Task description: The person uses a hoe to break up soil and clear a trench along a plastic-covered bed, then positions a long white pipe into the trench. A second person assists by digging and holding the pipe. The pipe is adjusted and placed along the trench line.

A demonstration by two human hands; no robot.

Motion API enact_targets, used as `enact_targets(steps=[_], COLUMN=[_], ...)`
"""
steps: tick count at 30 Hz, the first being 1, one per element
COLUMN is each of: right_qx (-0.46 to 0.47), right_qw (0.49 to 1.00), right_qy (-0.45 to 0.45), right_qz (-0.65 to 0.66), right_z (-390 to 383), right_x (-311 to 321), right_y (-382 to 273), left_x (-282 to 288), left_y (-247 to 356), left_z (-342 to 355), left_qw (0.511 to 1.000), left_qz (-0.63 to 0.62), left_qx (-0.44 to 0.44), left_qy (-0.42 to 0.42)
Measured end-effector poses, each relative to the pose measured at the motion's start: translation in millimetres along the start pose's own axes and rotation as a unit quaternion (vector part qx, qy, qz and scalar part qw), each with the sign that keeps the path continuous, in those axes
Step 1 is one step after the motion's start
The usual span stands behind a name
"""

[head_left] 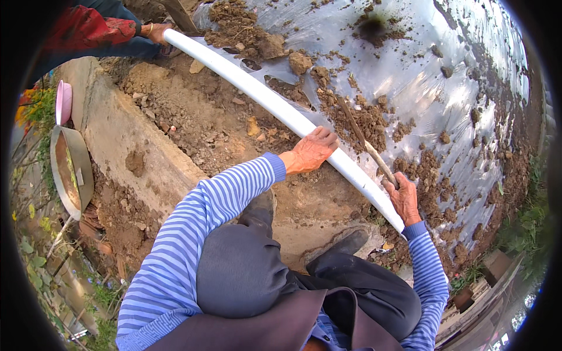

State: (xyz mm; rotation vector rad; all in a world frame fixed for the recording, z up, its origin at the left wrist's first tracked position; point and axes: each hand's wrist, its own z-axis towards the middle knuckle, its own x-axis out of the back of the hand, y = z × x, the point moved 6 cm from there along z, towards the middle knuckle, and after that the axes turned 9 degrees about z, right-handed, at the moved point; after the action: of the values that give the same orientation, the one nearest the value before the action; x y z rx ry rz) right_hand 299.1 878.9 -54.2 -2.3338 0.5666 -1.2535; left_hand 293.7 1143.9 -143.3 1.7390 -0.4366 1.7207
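A long white tube (240, 82) runs diagonally from the upper left to the lower right. My left hand (310, 149) is closed round it just right of the middle of the view. My right hand (403, 196) grips a rough wooden stick (366, 140) with a dark upper part, beside the tube's near end. The stick slants over soil clods and silvery plastic sheeting (462, 123). At the far end of the tube, another person's hand (157, 33) holds it.
A concrete edge (129, 134) borders the soil at left, with a metal basin (79, 181) and pink tub (62, 102) beside it. The co-worker's red sleeve (93, 35) shows top left. Plants and boards line the lower right, past the sheeting.
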Motion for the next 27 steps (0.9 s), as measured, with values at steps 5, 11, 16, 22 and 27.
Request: enact_targets(steps=[5,11,16,22,27], right_qx=[0.171,0.137,0.030,0.186,0.075], right_qw=[0.979,0.981,0.963,0.979,0.979], right_qy=[-0.036,-0.098,-0.110,-0.044,-0.112], right_qz=[0.108,-0.093,-0.242,-0.068,-0.155], right_z=[23,51,39,27,15], right_x=[13,-5,18,27,24], right_y=[-84,-77,-72,-129,-76], left_x=[8,4,0,3,3], left_y=[4,6,5,6,5], left_z=[-4,-9,-8,-11,-11], left_qw=[0.996,0.995,0.998,0.995,0.997], left_qz=[0.023,0.045,0.024,0.010,-0.004], left_qx=[0.003,0.010,-0.003,0.001,0.004], left_qy=[0.081,0.090,0.063,0.096,0.077])
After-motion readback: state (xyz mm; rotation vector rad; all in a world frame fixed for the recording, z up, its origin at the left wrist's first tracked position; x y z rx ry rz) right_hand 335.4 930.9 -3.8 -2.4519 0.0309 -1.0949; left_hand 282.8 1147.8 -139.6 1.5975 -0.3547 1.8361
